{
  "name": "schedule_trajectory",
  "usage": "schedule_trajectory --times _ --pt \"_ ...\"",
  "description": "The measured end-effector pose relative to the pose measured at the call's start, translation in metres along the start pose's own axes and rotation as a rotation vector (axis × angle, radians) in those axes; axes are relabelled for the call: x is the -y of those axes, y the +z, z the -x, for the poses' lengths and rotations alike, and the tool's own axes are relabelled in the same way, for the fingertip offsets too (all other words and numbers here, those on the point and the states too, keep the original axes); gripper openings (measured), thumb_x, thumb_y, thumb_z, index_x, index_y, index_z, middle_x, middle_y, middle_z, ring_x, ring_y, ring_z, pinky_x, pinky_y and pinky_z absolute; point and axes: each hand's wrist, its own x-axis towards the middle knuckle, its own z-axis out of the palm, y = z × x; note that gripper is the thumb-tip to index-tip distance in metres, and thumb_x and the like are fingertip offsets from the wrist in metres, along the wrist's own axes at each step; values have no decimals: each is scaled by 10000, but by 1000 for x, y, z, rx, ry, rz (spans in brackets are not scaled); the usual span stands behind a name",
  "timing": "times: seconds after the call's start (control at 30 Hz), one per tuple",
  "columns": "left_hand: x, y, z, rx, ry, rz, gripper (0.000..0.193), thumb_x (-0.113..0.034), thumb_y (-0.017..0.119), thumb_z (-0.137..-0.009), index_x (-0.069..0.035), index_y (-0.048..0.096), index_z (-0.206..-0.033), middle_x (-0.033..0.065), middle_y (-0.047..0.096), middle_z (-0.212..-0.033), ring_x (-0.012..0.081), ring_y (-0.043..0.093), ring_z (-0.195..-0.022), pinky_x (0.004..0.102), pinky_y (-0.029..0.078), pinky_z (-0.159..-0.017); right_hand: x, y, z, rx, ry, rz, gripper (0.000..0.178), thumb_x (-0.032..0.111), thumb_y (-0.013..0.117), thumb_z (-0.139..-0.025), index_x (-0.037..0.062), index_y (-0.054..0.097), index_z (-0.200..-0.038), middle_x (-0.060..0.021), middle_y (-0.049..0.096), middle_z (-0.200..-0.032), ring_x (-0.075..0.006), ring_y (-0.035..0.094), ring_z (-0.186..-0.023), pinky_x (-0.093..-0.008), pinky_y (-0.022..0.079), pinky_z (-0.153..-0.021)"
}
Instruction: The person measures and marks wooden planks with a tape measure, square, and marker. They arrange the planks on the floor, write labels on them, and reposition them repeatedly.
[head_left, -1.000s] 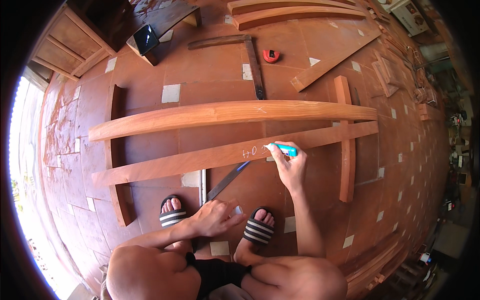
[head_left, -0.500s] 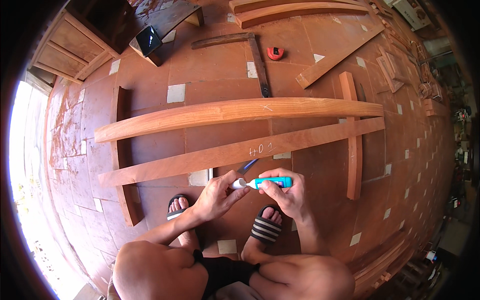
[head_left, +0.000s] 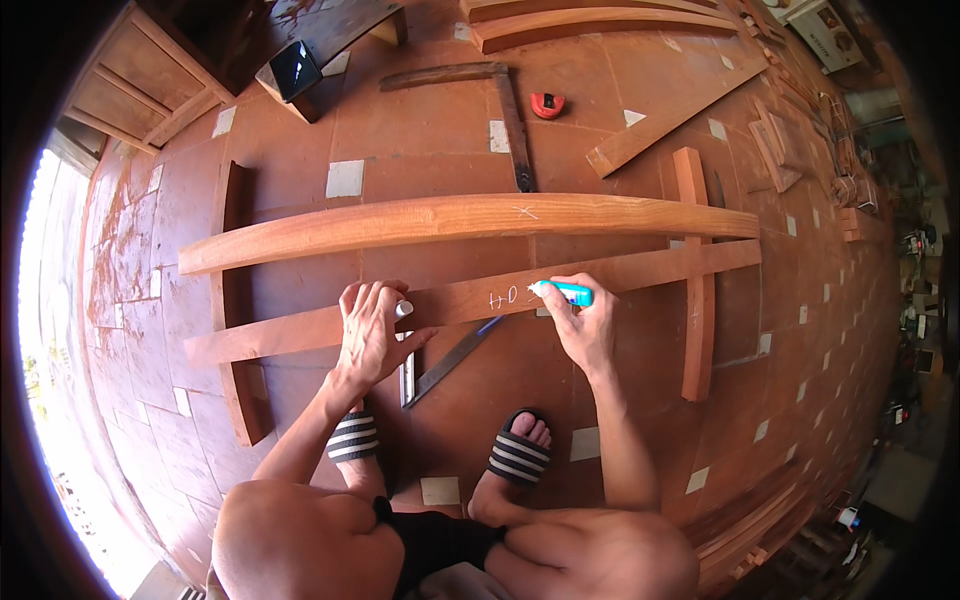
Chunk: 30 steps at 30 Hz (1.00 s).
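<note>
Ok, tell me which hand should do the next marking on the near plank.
Right. The right hand holds the turquoise marker with its tip on the near plank; the left hand presses flat on it, holding a small cap.

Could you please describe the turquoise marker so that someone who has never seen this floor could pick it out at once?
Start at the two long planks lying across the tiled floor and take the nearer plank, the one with white marks. The marker lies against it, held in the right hand. It is the only turquoise thing there; the square beneath is metal.
</note>
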Motion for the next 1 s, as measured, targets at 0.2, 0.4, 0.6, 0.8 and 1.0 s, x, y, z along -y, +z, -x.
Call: schedule_trajectory --times 0.2,0.4,0.6,0.8,1.0 --pt "7 10 3 33 -58 36 651 -310 980 -694 -72 639 -1195 49 693 -1151 276 659 -1103 459 454 -1021 -9 8 0 6 -2 38 282 251 837 -967 -17 751 -941 -118 751 -751 -172 696 -645 -339 545 -607" --pt "5 13 4 33 -59 -35 651 -312 967 -705 -85 648 -1226 44 698 -1157 263 662 -1114 437 458 -1002 -22 6 -4 -1 -8 39 294 265 836 -970 -10 745 -924 -104 733 -732 -172 687 -632 -337 541 -589" --pt "4 13 3 39 -67 -37 635 -320 963 -709 -86 657 -1214 41 697 -1160 259 662 -1114 437 457 -1005 -15 7 -3 0 -4 25 291 256 843 -966 -17 750 -937 -103 743 -744 -161 692 -640 -327 545 -593" --pt "4 13 3 14 -55 -22 619 -313 963 -704 -87 656 -1191 43 700 -1174 262 662 -1112 441 465 -990 -4 10 0 45 21 18 256 210 846 -959 -27 750 -952 -109 753 -758 -138 693 -663 -316 557 -609" --pt "4 15 4 4 -53 -21 613 -312 962 -698 -87 655 -1178 47 705 -1182 269 665 -1111 444 470 -981 -1 14 -3 64 -32 62 247 188 841 -960 -39 742 -955 -121 763 -776 -146 710 -679 -311 562 -614"
